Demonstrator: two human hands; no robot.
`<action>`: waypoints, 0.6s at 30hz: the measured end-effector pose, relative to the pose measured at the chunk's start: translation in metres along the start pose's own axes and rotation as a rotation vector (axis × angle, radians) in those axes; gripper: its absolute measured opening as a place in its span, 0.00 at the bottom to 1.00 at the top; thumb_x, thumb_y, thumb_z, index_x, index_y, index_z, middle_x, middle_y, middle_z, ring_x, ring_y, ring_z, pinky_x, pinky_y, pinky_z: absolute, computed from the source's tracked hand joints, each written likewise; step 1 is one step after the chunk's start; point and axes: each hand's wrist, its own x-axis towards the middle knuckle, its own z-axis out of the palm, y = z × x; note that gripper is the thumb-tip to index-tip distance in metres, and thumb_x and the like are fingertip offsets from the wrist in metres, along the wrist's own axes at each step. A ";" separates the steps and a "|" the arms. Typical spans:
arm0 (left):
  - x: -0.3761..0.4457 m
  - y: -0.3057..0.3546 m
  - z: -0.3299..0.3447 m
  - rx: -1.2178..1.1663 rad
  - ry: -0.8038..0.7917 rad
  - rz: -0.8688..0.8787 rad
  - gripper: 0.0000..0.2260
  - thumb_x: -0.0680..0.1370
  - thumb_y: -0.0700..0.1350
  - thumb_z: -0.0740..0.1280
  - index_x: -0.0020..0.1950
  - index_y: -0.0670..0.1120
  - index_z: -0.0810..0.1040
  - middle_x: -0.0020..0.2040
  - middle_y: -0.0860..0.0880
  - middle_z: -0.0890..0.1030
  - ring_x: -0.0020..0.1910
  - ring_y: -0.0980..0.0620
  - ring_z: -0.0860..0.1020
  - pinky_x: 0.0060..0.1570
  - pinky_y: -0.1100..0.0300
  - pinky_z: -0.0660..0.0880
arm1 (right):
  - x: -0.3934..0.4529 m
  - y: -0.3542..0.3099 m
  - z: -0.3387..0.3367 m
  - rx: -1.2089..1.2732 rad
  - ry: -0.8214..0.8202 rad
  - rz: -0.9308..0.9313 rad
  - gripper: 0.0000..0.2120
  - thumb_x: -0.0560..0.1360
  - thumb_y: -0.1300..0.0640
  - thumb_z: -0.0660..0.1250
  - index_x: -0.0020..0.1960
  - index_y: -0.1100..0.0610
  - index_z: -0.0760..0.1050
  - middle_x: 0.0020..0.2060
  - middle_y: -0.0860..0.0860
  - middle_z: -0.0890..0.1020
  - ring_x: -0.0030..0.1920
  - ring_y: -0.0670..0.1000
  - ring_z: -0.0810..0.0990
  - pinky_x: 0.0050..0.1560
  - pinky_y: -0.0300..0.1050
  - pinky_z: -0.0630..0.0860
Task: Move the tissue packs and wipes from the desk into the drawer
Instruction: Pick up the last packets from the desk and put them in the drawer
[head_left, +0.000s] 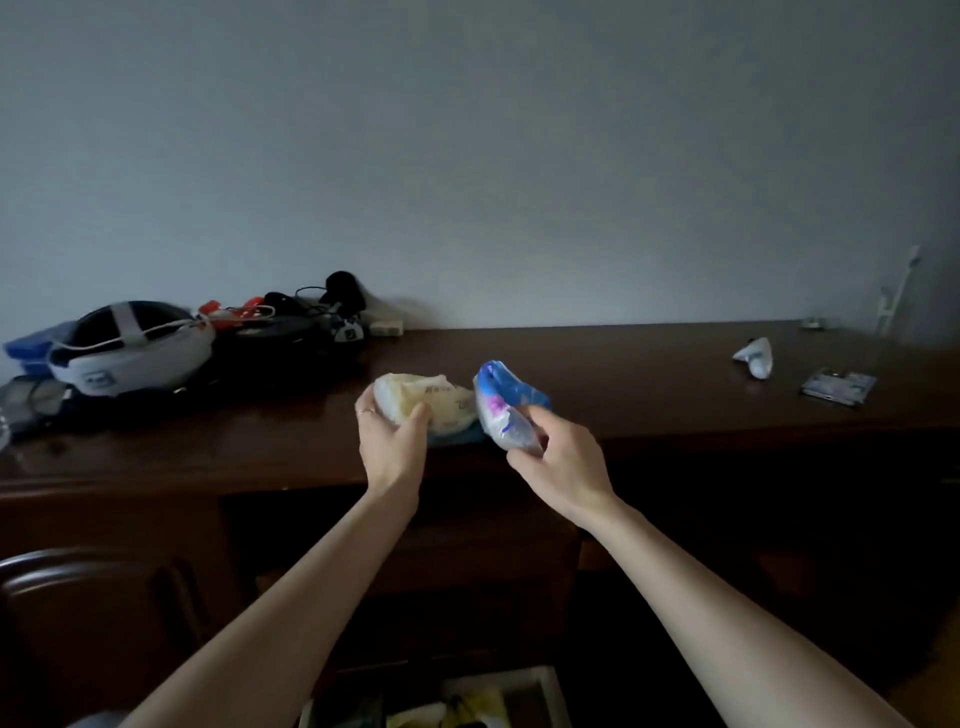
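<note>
My left hand (392, 441) grips a pale yellow and white tissue pack (431, 400) just above the front of the dark wooden desk (649, 379). My right hand (558, 457) holds a blue and white pack with a pink mark (501, 408), tilted upright next to the yellow one. A dark blue flat item (457, 437) lies on the desk under the two packs. A white crumpled pack (756, 356) and a flat shiny packet (837, 387) lie far right on the desk. The open drawer (543, 680) shows at the bottom edge, with several items inside.
At the desk's left end sits a pile: a white headset (135, 345), black cables and gear (296, 317), a blue box (31, 343). A dark wooden chair back (78, 571) stands lower left. A grey wall runs behind the desk.
</note>
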 end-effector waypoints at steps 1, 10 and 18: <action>-0.005 -0.002 -0.011 0.000 -0.001 -0.037 0.26 0.71 0.43 0.69 0.68 0.51 0.70 0.55 0.50 0.80 0.50 0.52 0.81 0.45 0.56 0.80 | -0.008 -0.006 0.004 0.012 0.011 -0.005 0.17 0.67 0.46 0.65 0.55 0.41 0.75 0.38 0.39 0.82 0.38 0.41 0.80 0.37 0.43 0.77; 0.000 0.017 -0.042 0.180 -0.052 0.082 0.19 0.72 0.43 0.67 0.60 0.51 0.64 0.54 0.48 0.76 0.51 0.52 0.79 0.39 0.62 0.79 | 0.009 -0.034 0.020 -0.092 0.208 -0.149 0.17 0.74 0.57 0.66 0.62 0.49 0.81 0.43 0.41 0.74 0.45 0.44 0.73 0.36 0.31 0.63; 0.046 0.022 -0.032 -0.351 -0.194 -0.377 0.38 0.66 0.57 0.78 0.68 0.36 0.73 0.53 0.39 0.80 0.47 0.45 0.81 0.43 0.51 0.79 | 0.051 -0.054 0.044 -0.023 -0.042 -0.396 0.16 0.77 0.62 0.70 0.61 0.50 0.84 0.44 0.44 0.76 0.51 0.46 0.73 0.47 0.39 0.73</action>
